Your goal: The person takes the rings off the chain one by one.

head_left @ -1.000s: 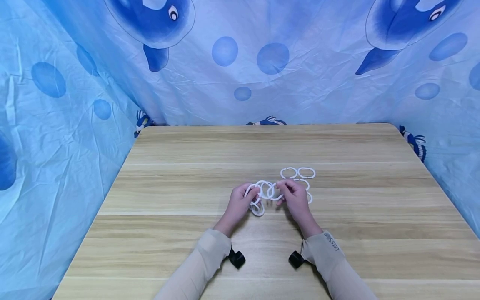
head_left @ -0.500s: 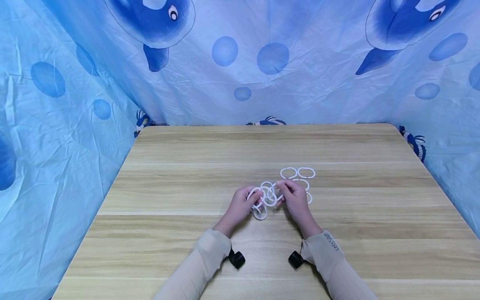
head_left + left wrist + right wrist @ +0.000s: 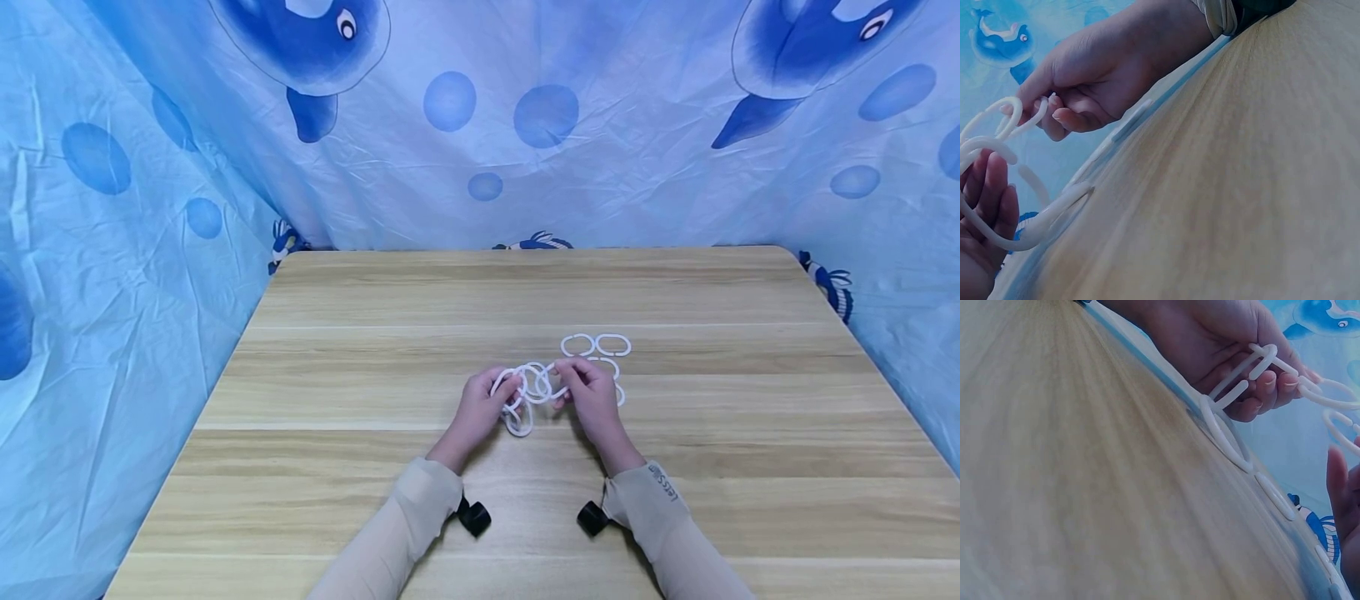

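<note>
Between the hands stretches a chain of white plastic chain links (image 3: 542, 392), several of them overlapping. My left hand (image 3: 480, 402) grips the chain's left end between thumb and fingers, and a white link (image 3: 1225, 440) dangles below that hand. Facing it, my right hand (image 3: 594, 398) pinches the rightmost link with thumb and forefinger. In the left wrist view, the right hand (image 3: 1100, 69) holds that link (image 3: 1015, 115) at its end, while part of the left hand (image 3: 988, 206) shows at the left edge behind other links. The right wrist view shows the left hand (image 3: 1216, 347) with links across its fingers.
Just beyond the right hand lie loose white links (image 3: 613, 345) on the wooden table (image 3: 375, 333), some partly hidden by that hand. Blue curtains (image 3: 637, 183) with whale prints stand behind and at both sides. Small black wrist cameras (image 3: 474, 518) sit under the cuffs.
The left hand shifts slightly and the links between the hands dip, then rise a little, bunching closer together. The right hand stays nearly in place. The loose links have not moved.
</note>
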The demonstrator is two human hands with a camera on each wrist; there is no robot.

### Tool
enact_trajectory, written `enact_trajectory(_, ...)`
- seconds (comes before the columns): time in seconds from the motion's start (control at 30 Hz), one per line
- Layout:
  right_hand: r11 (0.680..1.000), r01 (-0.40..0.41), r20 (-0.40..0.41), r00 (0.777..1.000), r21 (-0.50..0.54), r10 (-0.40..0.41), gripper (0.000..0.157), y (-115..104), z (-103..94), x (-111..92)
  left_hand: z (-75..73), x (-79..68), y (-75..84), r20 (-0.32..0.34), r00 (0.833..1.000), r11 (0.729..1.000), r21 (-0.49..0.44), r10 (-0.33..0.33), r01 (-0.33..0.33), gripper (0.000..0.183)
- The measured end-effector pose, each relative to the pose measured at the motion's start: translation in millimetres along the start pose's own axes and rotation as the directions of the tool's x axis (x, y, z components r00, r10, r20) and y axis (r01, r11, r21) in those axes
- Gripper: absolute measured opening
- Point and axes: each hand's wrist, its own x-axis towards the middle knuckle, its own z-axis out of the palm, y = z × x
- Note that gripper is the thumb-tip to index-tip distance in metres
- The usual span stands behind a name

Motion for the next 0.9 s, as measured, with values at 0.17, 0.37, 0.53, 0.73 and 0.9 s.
enact_trajectory(0.17, 1.0, -0.003, -0.045, 0.999, -0.015, 0.002, 0.023, 1.9, -0.7, 1.9, -0.2, 1.2, 1.9, -0.068, 0.998, 0.995, -0.098, 0.0, -0.006, 0.022)
enact_trajectory(0.37, 0.994, -0.058, -0.11, 0.993, -0.089, 0.048, 0.022, -0.5, -3.0, 5.1, -0.9, 3.0, 2.2, -0.11, 0.994, 0.984, -0.177, -0.004, -0.016, 0.022)
enact_trajectory(0.53, 0.991, -0.096, -0.162, 0.984, -0.097, 0.079, 0.023, -1.8, -5.0, 7.0, -1.1, 3.1, 2.0, -0.123, 0.992, 0.988, -0.145, 0.026, -0.044, 0.023)
enact_trajectory(0.73, 0.993, -0.105, -0.204, 0.975, -0.046, 0.094, 0.024, -3.2, -4.0, 6.5, -1.4, 2.6, 1.8, -0.121, 0.992, 0.987, -0.15, 0.031, -0.049, 0.023)
enact_trajectory(0.9, 0.991, -0.106, -0.229, 0.97, -0.076, 0.087, 0.027, -1.3, -4.4, 6.6, -1.2, 2.3, 1.5, -0.128, 0.991, 0.99, -0.13, 0.032, -0.049, 0.023)
